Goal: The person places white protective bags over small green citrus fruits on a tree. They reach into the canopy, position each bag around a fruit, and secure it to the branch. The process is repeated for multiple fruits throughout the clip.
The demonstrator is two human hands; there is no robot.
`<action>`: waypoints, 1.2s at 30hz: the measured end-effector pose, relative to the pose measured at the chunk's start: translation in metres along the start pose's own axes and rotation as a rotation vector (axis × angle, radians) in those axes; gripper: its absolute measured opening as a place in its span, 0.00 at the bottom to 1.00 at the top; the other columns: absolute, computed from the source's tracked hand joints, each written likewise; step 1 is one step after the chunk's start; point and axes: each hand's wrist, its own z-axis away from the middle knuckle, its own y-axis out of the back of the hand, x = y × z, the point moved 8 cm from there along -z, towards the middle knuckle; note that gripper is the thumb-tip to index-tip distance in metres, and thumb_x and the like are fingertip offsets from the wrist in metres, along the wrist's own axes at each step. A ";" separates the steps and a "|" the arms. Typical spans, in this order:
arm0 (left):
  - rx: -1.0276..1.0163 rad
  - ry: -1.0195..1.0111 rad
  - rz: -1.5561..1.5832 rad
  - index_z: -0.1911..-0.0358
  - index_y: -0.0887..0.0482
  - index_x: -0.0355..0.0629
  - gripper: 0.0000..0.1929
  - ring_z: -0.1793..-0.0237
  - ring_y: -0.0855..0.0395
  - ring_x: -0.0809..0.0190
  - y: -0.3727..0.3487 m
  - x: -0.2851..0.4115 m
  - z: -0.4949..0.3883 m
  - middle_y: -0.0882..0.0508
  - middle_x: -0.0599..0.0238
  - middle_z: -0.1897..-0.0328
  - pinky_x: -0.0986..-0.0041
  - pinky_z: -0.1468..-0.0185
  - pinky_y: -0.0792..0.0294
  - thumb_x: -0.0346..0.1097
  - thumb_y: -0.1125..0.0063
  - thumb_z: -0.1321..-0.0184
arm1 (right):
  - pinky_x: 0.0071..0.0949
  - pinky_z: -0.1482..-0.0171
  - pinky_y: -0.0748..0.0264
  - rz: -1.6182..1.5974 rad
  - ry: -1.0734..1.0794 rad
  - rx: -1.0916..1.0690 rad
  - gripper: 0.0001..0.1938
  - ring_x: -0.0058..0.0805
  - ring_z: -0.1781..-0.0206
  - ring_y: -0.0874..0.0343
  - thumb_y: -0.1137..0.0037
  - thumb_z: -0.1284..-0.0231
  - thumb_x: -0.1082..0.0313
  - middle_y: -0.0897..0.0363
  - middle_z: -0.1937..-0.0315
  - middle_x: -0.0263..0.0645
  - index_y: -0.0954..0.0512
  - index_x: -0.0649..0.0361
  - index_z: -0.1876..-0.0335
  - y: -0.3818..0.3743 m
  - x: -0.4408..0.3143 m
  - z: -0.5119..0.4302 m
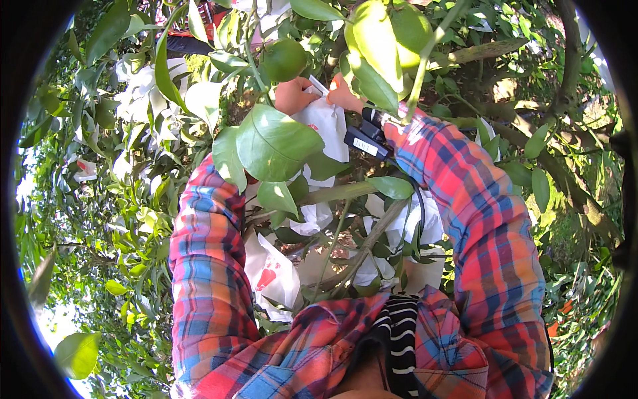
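Note:
Both of my arms reach forward among the branches of a citrus tree. My left hand (292, 96) and my right hand (346, 94) pinch the gathered top of a white paper fruit bag (329, 128), one on each side. The bag hangs down below my fingers and bears a red print. Whether a fruit is inside it cannot be seen. A green citrus fruit (284, 60) hangs just above my left hand, uncovered. Large leaves (279, 142) cover part of my left wrist and the bag's lower left side.
More green citrus fruit (411, 30) hangs above my right hand. Other white paper bags (273, 274) hang among the leaves below and at the left (149, 95). A thick branch (478, 52) crosses at the right. A black device (369, 142) with a cable sits on my right wrist.

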 end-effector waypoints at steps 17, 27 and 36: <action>-0.418 -0.249 0.431 0.66 0.16 0.35 0.12 0.74 0.25 0.74 -0.004 0.044 0.002 0.17 0.69 0.73 0.80 0.70 0.34 0.37 0.35 0.49 | 0.36 0.60 0.26 0.160 -0.152 -0.272 0.17 0.43 0.63 0.21 0.38 0.65 0.60 0.21 0.69 0.49 0.20 0.63 0.68 0.005 0.009 -0.001; -0.373 -0.047 0.221 0.64 0.15 0.38 0.09 0.68 0.20 0.67 -0.009 0.033 0.017 0.15 0.64 0.67 0.75 0.62 0.30 0.33 0.42 0.47 | 0.35 0.52 0.28 0.191 0.190 -0.145 0.26 0.43 0.52 0.25 0.35 0.61 0.62 0.24 0.56 0.47 0.26 0.58 0.51 0.011 -0.026 0.013; -0.348 -0.397 0.112 0.58 0.17 0.41 0.18 0.64 0.16 0.54 -0.012 0.053 0.024 0.15 0.60 0.62 0.69 0.59 0.26 0.28 0.46 0.58 | 0.34 0.64 0.26 -0.051 -0.409 -0.212 0.17 0.34 0.69 0.21 0.32 0.66 0.64 0.20 0.75 0.40 0.21 0.61 0.67 0.026 0.006 0.019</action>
